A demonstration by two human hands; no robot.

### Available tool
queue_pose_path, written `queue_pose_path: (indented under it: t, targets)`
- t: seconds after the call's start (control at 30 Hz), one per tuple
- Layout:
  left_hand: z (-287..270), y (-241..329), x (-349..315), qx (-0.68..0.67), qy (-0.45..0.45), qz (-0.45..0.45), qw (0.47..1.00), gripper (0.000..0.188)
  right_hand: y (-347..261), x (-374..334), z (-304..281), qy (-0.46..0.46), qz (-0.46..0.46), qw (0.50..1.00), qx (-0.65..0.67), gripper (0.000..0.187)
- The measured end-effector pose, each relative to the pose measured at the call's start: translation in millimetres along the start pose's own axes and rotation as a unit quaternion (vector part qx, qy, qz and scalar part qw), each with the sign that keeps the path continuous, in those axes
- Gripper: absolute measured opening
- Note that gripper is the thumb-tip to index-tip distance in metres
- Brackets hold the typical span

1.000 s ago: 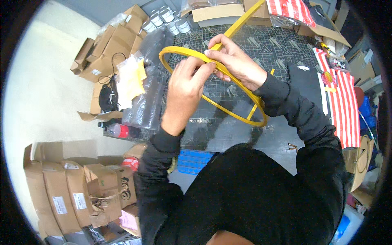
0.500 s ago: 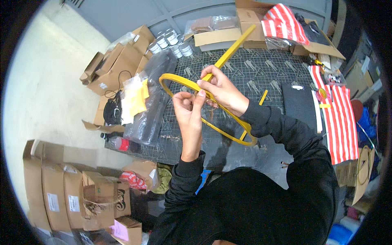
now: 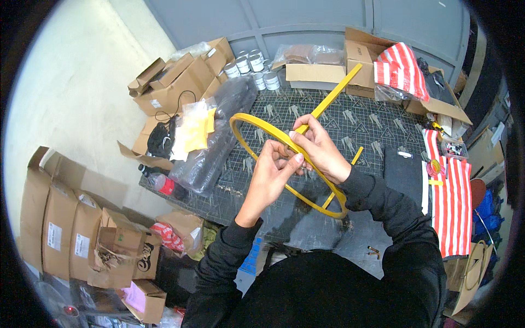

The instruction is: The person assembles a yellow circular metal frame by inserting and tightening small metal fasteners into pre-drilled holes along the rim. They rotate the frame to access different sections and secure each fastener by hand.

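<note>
A yellow strip (image 3: 257,121) is bent into a large loop, with one straight end sticking up toward the far right. My right hand (image 3: 322,150) is closed on it where the loop meets the straight end, thumb pressed on top. My left hand (image 3: 272,177) is right beside that spot, fingers bent inward and thumb against them in a pinch. What lies between those left fingertips is too small to make out. Another thin yellow strip (image 3: 356,156) lies on the dark patterned table (image 3: 262,191), partly hidden by the loop.
A plastic-wrapped roll (image 3: 210,164), yellow packets (image 3: 198,134) and a bottle (image 3: 162,182) lie left. Cans (image 3: 256,64) and cardboard boxes (image 3: 314,75) line the back. A black folder (image 3: 402,177) and red-white striped cloth (image 3: 454,213) are right. Tall cartons (image 3: 60,229) stand lower left.
The whole view has shifted, so table and boxes sit differently in it. My left fingers have moved inward under the strip near my right hand, which keeps its grip.
</note>
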State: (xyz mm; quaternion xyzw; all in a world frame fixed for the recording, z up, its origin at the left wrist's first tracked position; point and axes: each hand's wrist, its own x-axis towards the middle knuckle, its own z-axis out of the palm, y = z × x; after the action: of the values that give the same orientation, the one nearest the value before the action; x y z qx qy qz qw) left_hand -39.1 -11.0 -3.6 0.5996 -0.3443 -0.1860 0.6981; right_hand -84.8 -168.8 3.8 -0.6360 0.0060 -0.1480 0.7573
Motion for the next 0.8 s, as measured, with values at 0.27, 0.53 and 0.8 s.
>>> queue_pose_path:
  t: [0.27,0.53,0.8]
  targets:
    - [-1.0,-11.2,7.7,0.105,-0.009,0.031,0.994,0.017,-0.3,5.4,-17.8,-0.028,-0.006,0.996,-0.084,0.026]
    - [-29.2,-55.3,18.3,0.013,-0.074,0.005,0.997,0.015,-3.8,-1.2,-27.8,-0.048,0.016,0.998,-0.033,0.026]
    - [-29.9,-67.6,21.7,-0.009,-0.082,0.043,0.996,0.013,4.0,-2.4,-32.3,-0.052,-0.011,0.999,0.001,0.019]
